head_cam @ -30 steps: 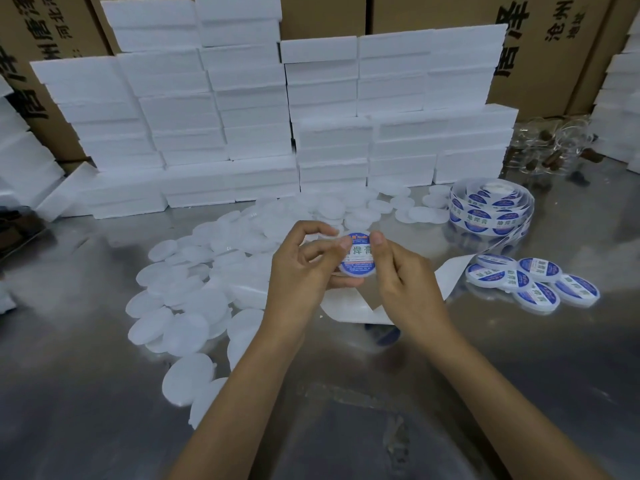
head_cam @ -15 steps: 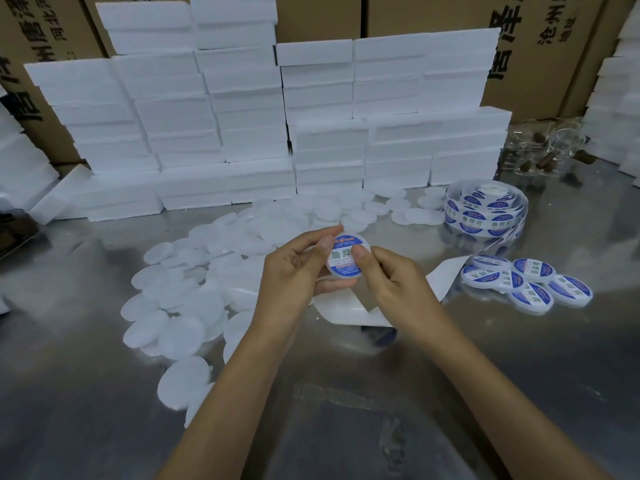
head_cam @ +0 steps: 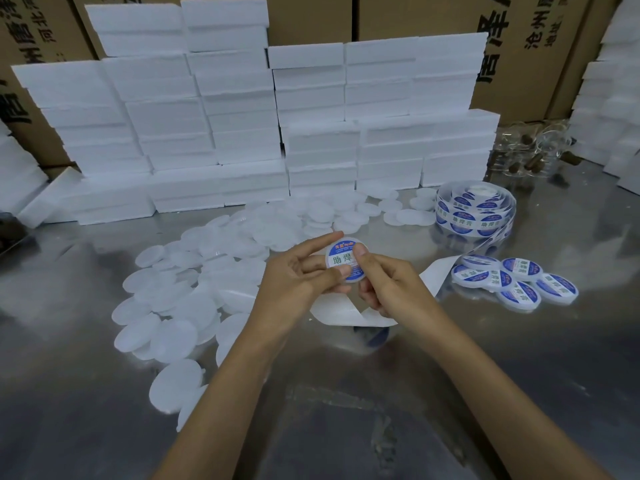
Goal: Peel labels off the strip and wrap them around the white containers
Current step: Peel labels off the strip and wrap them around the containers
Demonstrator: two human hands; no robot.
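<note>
Both hands now hold the labelled container [head_cam: 344,261] turned face-up, above the surface [head_cam: 519,358]. Left hand [head_cam: 304,282] pinches its rim; right hand [head_cam: 388,289] presses the label flat. Labelling appears nearly complete.

We see blue-and-white labels on the roll [head_cam: 475,212], plain white containers [head_cam: 166,299], white foam blocks [head_cam: 207,109], brown cartons [head_cam: 540,46]
</note>
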